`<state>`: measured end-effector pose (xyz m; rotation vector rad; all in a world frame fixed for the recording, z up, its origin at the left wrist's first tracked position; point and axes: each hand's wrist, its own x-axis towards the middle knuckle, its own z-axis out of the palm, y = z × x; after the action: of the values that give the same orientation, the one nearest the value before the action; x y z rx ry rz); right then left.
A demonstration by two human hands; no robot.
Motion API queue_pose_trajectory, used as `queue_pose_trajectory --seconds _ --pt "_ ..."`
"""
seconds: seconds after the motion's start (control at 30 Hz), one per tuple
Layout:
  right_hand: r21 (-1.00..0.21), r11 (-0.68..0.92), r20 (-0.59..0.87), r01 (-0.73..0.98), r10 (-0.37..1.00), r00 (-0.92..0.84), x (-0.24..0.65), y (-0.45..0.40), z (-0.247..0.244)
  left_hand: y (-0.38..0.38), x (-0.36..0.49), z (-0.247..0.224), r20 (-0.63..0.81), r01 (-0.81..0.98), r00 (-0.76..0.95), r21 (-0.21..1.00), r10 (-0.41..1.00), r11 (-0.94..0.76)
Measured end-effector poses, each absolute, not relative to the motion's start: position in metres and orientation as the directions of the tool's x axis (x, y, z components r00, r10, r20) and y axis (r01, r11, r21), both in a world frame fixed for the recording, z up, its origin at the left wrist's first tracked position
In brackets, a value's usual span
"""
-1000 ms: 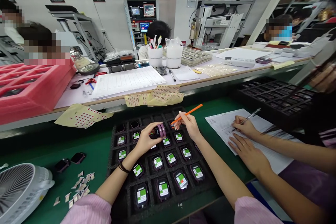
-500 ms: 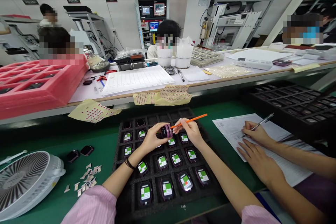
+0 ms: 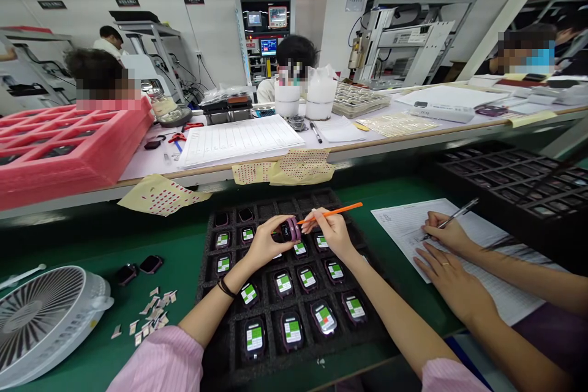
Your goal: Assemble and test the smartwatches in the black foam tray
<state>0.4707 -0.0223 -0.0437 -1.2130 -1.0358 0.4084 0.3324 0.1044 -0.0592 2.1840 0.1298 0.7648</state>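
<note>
Above a black foam tray (image 3: 271, 312), my left hand (image 3: 267, 244) grips a purple-framed smartwatch (image 3: 289, 230), turned on its edge. In my right hand (image 3: 333, 230) is a thin orange stick (image 3: 342, 209), pinched like a pencil, its tip at the side of the watch. Whether the tip touches the watch I cannot tell. Several smartwatches (image 3: 291, 329) with lit green-and-white screens lie in the tray's compartments. Two more in the upper left corner, including a dark-screened watch (image 3: 222, 218), are unlit.
A co-worker's hands (image 3: 443, 263) write on a paper sheet (image 3: 399, 220) at right. A white fan (image 3: 50, 318), two dark watches (image 3: 150, 263) and scattered small strips (image 3: 158, 312) lie left. A raised shelf edge (image 3: 215, 177) crosses behind the tray; another foam tray (image 3: 519, 180) stands far right.
My hands, the watch and the orange stick hold almost the same position. In the background at left, a person has shifted to the right.
</note>
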Motion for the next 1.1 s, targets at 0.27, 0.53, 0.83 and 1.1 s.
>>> queue_pose_trajectory --seconds 0.27,0.53,0.83,1.1 --pt "-0.889 0.343 0.457 0.304 0.715 0.529 0.466 -0.022 -0.043 0.102 0.333 -0.056 0.439 -0.135 0.830 0.757 0.344 -0.639" --pt "-0.905 0.395 0.418 0.158 0.752 0.510 0.462 -0.021 -0.043 0.099 0.333 -0.053 0.420 -0.133 0.826 0.792 0.374 -0.596" --pt "-0.899 0.400 0.432 0.177 0.750 0.501 0.460 -0.022 -0.042 0.099 0.333 -0.052 0.425 -0.126 0.826 0.780 0.370 -0.613" --pt "-0.919 0.315 0.393 0.236 0.759 0.519 0.460 -0.023 -0.048 0.101 0.332 -0.055 0.455 -0.135 0.823 0.738 0.340 -0.662"
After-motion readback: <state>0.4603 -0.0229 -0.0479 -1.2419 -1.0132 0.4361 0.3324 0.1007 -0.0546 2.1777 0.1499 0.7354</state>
